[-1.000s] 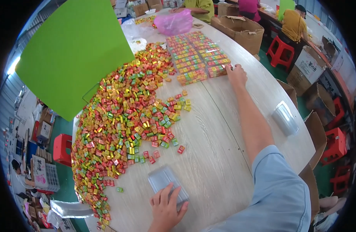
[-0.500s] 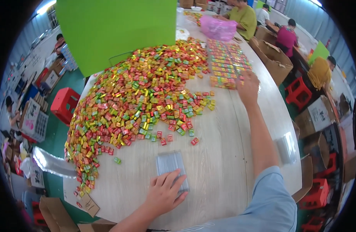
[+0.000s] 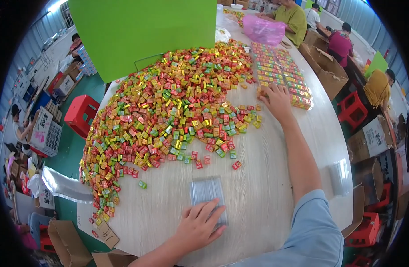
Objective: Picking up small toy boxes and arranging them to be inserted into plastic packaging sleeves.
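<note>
My left hand lies with fingers stretched out over the near part of a stack of clear, ridged plastic trays on the table. Its thumb is along the stack's right side. Farther off, my right hand is at the near end of the left one of two blocks of neatly lined-up small packets. Its fingers bend over that end and its thumb sits in front; the palm side is hidden. Left of it spreads a big heap of loose, shiny red, yellow, green and orange packets.
A green panel stands behind the heap. A pink plastic bag is at the far end, by a co-worker in a green top. Clear plastic lies at the right edge. Cardboard boxes and red stools flank the table.
My right hand has moved left, from the near end of the right block of packets to that of the left block. My left hand remains on the tray stack. The view has shifted slightly.
</note>
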The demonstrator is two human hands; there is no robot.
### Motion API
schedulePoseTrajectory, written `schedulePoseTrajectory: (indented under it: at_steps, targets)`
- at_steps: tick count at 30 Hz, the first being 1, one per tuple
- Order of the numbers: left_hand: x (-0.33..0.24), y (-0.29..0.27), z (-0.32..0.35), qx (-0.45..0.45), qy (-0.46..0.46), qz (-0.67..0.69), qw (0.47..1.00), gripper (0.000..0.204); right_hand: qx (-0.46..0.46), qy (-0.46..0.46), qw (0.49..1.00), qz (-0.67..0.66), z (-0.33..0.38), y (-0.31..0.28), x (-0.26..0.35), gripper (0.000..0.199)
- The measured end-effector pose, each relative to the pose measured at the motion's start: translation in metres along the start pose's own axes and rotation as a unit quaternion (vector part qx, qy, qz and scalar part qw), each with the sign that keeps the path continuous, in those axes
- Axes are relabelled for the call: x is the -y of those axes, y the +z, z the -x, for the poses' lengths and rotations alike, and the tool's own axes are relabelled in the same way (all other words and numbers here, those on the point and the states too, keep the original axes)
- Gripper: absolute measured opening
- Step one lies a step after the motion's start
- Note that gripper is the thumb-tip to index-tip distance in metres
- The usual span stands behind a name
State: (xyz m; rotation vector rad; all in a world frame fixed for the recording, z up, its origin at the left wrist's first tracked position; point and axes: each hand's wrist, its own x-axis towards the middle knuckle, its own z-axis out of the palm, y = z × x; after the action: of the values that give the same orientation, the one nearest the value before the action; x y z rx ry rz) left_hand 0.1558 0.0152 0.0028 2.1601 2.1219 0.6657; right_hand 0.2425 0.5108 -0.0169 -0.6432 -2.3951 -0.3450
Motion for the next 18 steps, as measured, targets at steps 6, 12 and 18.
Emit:
schedulePoseTrajectory:
  at_steps: [6, 12, 18]
  targets:
    - [0.002, -0.001, -0.003, 0.011, 0.002, -0.006, 1.000, 0.056, 0.007, 0.020, 1.000, 0.002, 0.000, -0.002, 0.004, 0.032]
    - [0.000, -0.001, -0.001, 0.011, -0.003, -0.006, 1.000, 0.056, 0.014, -0.044, 0.998, 0.031, -0.007, -0.003, 0.024, 0.033]
    - [0.000, -0.001, -0.001, 0.009, 0.000, -0.008, 1.000, 0.056, 0.059, -0.052, 0.995, 0.058, -0.001, 0.003, 0.015, 0.032]
